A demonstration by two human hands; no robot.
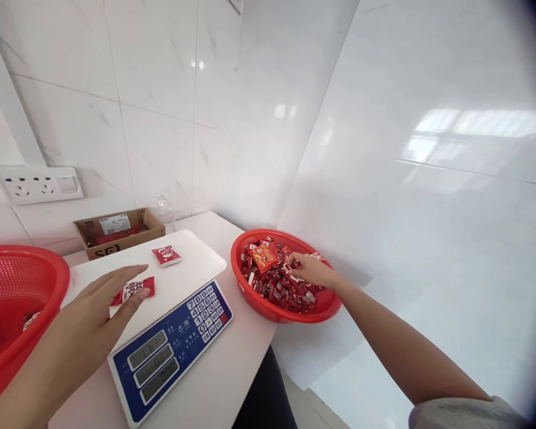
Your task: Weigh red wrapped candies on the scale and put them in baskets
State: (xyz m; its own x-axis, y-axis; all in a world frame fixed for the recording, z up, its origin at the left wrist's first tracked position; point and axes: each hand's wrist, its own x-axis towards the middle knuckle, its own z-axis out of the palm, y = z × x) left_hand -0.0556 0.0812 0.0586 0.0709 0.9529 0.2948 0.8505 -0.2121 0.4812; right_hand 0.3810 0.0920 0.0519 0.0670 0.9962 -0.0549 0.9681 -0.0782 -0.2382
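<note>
Head view: scale point(183, 325) with white tray and blue keypad panel sits on a white table point(218, 381); it's the landmark. Left hand point(96, 313) over the scale's tray, left part, fingers fairly straight, thumb well apart from them, nothing clasped. One red-and-white packet point(131, 290) lies on the scale's tray under that gap, partly behind thumb and fingers; can't tell if they touch it. Second red packet point(166, 255) on the scale's tray, farther back and right, apart from the hand.

Right of the scale: red basket point(261, 308), full of small red packets point(274, 289), one orange-red packet point(264, 256) on top. Right hand point(310, 271) reaches into this basket from its right side, fingers curled, tips among the packets; can't tell if anything is pinched.

Left of the scale: perforated red basket point(49, 262), cut by frame edge, a few packets inside, partly behind the left forearm. Behind the scale: open cardboard box point(125, 243), red stuff inside; wall socket panel point(40, 183) above, to the left.
</note>
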